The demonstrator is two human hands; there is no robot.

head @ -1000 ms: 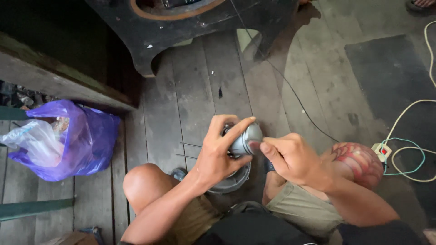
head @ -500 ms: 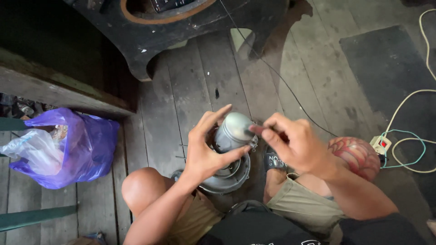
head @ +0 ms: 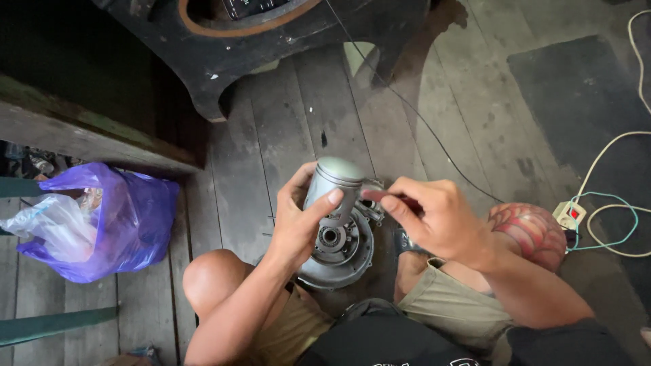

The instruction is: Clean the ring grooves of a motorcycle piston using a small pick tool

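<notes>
At the bottom of the view, bare knees and khaki shorts are seen, with a round grey metal engine casing (head: 342, 254) held between the knees, just above the plank floor (head: 285, 129). Its open face, with a bearing hole and ribs, is turned upward.

Directly above the casing, a grey metal piston (head: 332, 186) is gripped by the left hand (head: 298, 220): the fingers are wrapped around its cylindrical skirt, the thumb is laid across the front, and the flat crown is tilted up and away. The piston stands touching or just over the upper edge of the casing.

Just to the right, the right hand (head: 434, 217) is closed in a pinch on a small dark red-tipped object (head: 380, 196), whose kind cannot be told; its tip is brought against the piston's side near the casing.

Further left, a purple plastic bag (head: 115, 224) stuffed with clear plastic is lying on the floor beside a dark wooden beam (head: 88, 135). On the right, a white power strip (head: 568, 215) with white and teal cables is set near a red patterned round object (head: 532, 230). A thin black wire (head: 434, 132) is run across the planks. Farthest away, a black wooden frame with a round opening (head: 271, 41) is standing.
</notes>
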